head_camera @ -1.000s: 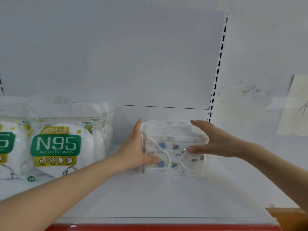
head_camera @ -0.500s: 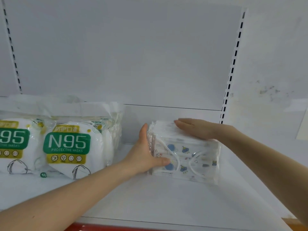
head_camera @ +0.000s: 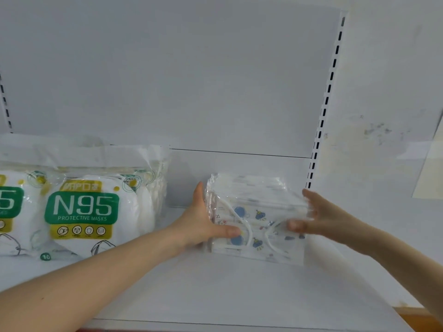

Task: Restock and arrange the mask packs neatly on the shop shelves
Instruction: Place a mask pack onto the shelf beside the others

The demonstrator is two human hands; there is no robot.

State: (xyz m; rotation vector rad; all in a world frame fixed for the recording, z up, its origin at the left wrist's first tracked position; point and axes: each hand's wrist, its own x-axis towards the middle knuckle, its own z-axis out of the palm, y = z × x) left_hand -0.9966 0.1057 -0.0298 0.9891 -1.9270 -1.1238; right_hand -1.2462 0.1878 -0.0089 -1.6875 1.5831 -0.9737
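White back panel (head_camera: 215,80) fills the view, with a slotted upright (head_camera: 328,99) on its right and the white shelf deck (head_camera: 215,291) below. N95 mask packs (head_camera: 81,212) stand upright at the left, faces forward. The stack of printed mask packs (head_camera: 254,212) sits on the deck right of centre, back from the front lip. Its long axis runs left-right, slightly skewed, right end nearer you.

You have it bracketed:
- **Left hand** (head_camera: 201,224): flat on the left end, thumb hooked across the front face.
- **Right hand** (head_camera: 318,216): clasps the right end, fingers over the top edge, thumb on the front; blurred.

Both hands are equally close. The gap toward the N95 packs looks free, and the upright stands just behind the right end. Next is probably squaring the stack to the back. Watch for the slick film packs fanning out.
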